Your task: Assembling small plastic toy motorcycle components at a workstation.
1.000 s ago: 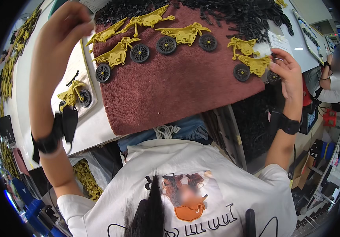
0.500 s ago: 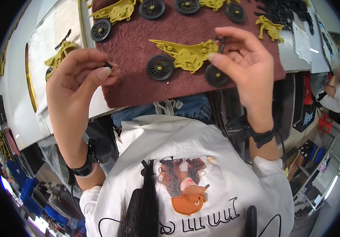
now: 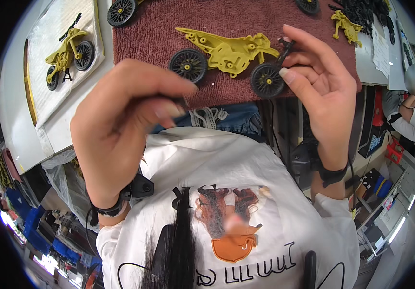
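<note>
A yellow toy motorcycle body (image 3: 231,54) lies on the brown-red towel (image 3: 144,41), its open inner side with pegs facing up. At its left end is a black spoked wheel (image 3: 188,66). Another spoked wheel (image 3: 267,80) is at its right end, joined to a black front fork (image 3: 284,50). My right hand (image 3: 320,79) is closed on this fork between thumb and fingers. My left hand (image 3: 125,108) is blurred, pinched just below the left wheel. A small dark piece (image 3: 182,102) shows at its fingertips; its shape is unclear.
An assembled yellow toy motorcycle (image 3: 67,55) rests on a white padded sheet (image 3: 41,91) at left. Further wheels (image 3: 121,10) sit at the towel's far edge. A yellow part (image 3: 346,28) and a pile of black parts (image 3: 368,12) are at far right. Someone sits beyond, at right.
My left hand has moved right, from the towel's left edge to below the left wheel. My right hand still holds the fork, with its wheel now more fully visible. The view has shifted.
</note>
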### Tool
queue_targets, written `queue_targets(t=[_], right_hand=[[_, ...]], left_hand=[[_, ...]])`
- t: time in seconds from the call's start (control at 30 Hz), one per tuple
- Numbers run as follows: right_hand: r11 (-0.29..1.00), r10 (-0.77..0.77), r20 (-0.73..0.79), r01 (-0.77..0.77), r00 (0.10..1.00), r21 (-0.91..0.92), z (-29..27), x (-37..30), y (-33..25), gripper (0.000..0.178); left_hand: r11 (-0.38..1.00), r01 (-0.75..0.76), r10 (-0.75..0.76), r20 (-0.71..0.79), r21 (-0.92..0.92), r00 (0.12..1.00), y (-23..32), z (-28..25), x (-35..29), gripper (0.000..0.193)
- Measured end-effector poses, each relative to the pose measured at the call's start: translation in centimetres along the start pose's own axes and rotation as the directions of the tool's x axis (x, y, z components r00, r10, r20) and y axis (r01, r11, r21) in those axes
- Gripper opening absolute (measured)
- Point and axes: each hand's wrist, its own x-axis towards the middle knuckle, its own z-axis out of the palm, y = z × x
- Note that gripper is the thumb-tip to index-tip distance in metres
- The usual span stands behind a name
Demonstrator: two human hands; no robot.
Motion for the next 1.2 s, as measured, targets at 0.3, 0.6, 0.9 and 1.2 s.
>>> queue_targets(t=[0.3,0.6,0.9,1.2], right_hand=[[0.99,-0.141,-0.032,0.141,0.99,-0.013,-0.3,0.1,0.8,0.041],[0.87,-0.38,-0.07,0.331,0.922,-0.364,-3.4,1.0,0.5,0.014],[0.887,-0.34,0.016,0.326,0.94,-0.327,-3.4,1.8,0.1,0.013],[0.94,-0.29,-0.122,0.259,0.949,-0.221,-1.7,2.7,0.4,0.016]], left_hand=[[0.906,0.075,-0.125,-0.093,-0.416,0.988,-1.5,2.2,-0.8,0.01],[0.905,0.183,-0.237,-0.097,-0.385,0.967,-0.2,4.4,-0.4,0.009],[0.791,0.005,0.073,-0.103,0.612,0.992,-0.4,6.0,0.5,0.007],[0.723,0.037,0.058,-0.114,0.69,0.992,-0.4,6.5,1.0,0.01]])
